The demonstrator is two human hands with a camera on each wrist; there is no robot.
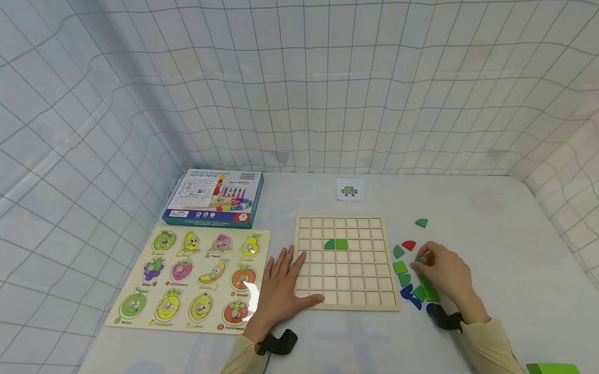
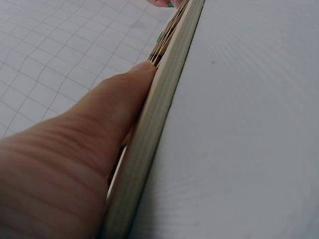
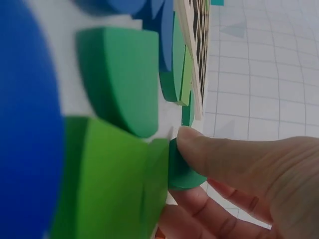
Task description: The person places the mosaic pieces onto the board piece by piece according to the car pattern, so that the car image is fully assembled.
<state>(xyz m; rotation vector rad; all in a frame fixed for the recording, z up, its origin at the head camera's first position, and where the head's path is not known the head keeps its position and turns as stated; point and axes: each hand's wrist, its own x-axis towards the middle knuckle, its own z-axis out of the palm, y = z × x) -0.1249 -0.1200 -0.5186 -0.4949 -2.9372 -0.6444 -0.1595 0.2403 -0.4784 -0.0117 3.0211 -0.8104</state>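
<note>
Pinching green quarter-circle piece [image 3: 185,172] between fingers: right hand [image 1: 446,271], over loose pieces [image 1: 400,267] crowded right of wooden grid board [image 1: 356,270]. Left hand [image 1: 280,291], fingers spread, rests on board's left edge, partly hiding fruit puzzle [image 1: 190,286]. Toy box [image 1: 214,196] behind puzzle; pattern card [image 1: 349,190] beyond board; red quarter-circle [image 1: 409,244], blue pieces [image 1: 406,291] near right hand.
</note>
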